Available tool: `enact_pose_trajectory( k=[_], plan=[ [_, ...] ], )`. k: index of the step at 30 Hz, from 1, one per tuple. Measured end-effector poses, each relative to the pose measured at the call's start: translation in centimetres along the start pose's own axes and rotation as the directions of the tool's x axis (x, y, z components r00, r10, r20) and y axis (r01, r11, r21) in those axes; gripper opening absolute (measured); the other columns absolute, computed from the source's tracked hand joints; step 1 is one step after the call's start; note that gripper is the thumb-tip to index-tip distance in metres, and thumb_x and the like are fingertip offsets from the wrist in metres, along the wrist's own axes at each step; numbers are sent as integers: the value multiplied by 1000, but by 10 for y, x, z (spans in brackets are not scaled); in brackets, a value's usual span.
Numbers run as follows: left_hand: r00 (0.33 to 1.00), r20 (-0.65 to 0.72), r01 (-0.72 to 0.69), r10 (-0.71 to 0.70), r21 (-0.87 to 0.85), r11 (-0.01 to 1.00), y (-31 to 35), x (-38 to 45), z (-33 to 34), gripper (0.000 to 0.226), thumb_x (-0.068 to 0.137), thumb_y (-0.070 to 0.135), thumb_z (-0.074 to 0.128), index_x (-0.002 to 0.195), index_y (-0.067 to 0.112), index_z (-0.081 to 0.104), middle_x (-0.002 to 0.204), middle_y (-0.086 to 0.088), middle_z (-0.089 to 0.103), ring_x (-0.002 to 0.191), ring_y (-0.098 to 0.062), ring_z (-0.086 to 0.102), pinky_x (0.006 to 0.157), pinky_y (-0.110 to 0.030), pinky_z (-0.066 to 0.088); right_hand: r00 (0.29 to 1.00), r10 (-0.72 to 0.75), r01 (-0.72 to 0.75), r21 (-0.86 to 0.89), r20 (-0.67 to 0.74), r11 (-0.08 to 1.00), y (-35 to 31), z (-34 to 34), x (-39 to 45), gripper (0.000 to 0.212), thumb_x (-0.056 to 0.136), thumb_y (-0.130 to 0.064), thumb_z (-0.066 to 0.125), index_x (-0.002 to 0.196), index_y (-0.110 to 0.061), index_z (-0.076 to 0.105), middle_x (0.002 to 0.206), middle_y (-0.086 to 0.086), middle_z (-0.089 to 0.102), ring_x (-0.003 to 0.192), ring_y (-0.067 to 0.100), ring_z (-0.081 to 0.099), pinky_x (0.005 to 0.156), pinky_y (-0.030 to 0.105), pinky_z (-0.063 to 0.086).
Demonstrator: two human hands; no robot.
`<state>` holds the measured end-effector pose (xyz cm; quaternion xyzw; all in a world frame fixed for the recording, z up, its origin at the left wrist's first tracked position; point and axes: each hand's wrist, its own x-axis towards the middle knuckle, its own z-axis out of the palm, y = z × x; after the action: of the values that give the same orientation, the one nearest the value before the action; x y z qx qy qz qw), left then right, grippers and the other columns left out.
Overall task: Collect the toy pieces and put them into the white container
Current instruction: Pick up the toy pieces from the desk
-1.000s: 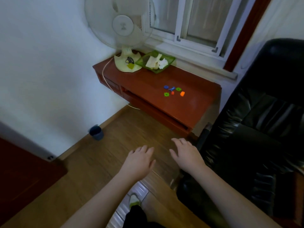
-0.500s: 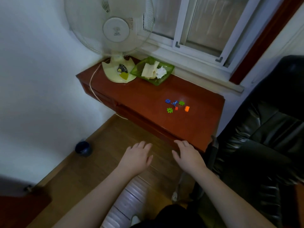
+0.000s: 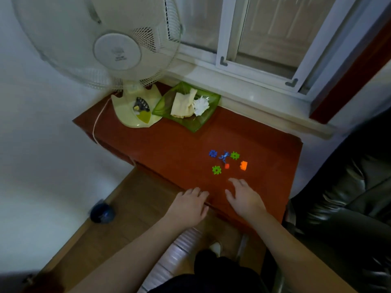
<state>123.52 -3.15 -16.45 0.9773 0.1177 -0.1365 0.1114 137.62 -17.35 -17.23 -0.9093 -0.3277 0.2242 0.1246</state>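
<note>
So on the far left stood a big pale fan (image 3: pixel 101 51) with its foot on the red-brown table (image 3: pixel 169 149). Next to the foot sat a green dish (image 3: pixel 163 104) holding some crumpled paper. I could not see a white container anywhere, unless something in that dish was it.

The left hand (image 3: pixel 188 206) hung at the near edge of the table. Its fingers were loose and a bit spread, and it held nothing.

A little further right lay the toy pieces (image 3: pixel 227 161), close together in a small bunch on the table top. There was a blue gear (image 3: pixel 213 153), a green gear (image 3: pixel 216 170), a blue spiky bit (image 3: pixel 224 155), a tiny orange block (image 3: pixel 227 166), another green gear (image 3: pixel 234 155) and an orange piece (image 3: pixel 243 165).

They looked like hard plastic, very light and not easy to break. They were small and flat, so they would likely slide on the smooth wood. Pinching each one by its bumpy edges, or sweeping them into a cupped palm, seemed the best way.

The right hand (image 3: pixel 245 199) was over the table, just near the pieces but not touching them. Its fingers were spread and easy, holding nothing. A black chair (image 3: pixel 349 197) sat on the far right.
</note>
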Motion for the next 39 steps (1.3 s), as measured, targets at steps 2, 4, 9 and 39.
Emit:
enact_pose_trajectory(
  k=[2, 4, 9, 39],
  plan=[
    [999, 31, -9, 8, 18, 1000, -7, 27, -8, 50, 97, 43, 35, 142, 22, 34, 139, -7, 45, 123, -26, 47, 96, -42, 41, 1000, 18, -18, 24, -2, 1000, 2, -6, 28, 49, 99, -37, 42, 145, -23, 35, 143, 4, 42, 122, 26, 52, 96, 40, 46],
    [999, 44, -13, 12, 26, 1000, -12, 54, -13, 49, 96, 42, 36, 141, 22, 36, 138, -6, 46, 122, -26, 48, 95, -42, 41, 1000, 2, -2, 42, -8, 999, 5, -10, 57, 50, 98, -35, 44, 145, -21, 35, 142, 5, 41, 121, 27, 54, 95, 40, 47],
    [992, 124, 33, -27, -45, 998, -16, 101, -10, 46, 95, 39, 39, 137, 20, 41, 131, -7, 49, 118, -28, 51, 92, -42, 44, 999, 3, -4, 20, 47, 1000, 10, -2, 110, 56, 97, -30, 47, 148, -19, 28, 148, 8, 32, 125, 30, 50, 95, 41, 46],
    [925, 172, -330, 339, -79, 941, -70, 214, 8, 32, 94, 19, 51, 124, 12, 42, 118, -6, 55, 103, -24, 58, 79, -37, 48, 890, 454, -455, 33, 29, 890, -15, -5, 194, 35, 99, -40, 43, 116, -9, 45, 113, 11, 58, 94, 27, 65, 64, 31, 50]
  ],
)
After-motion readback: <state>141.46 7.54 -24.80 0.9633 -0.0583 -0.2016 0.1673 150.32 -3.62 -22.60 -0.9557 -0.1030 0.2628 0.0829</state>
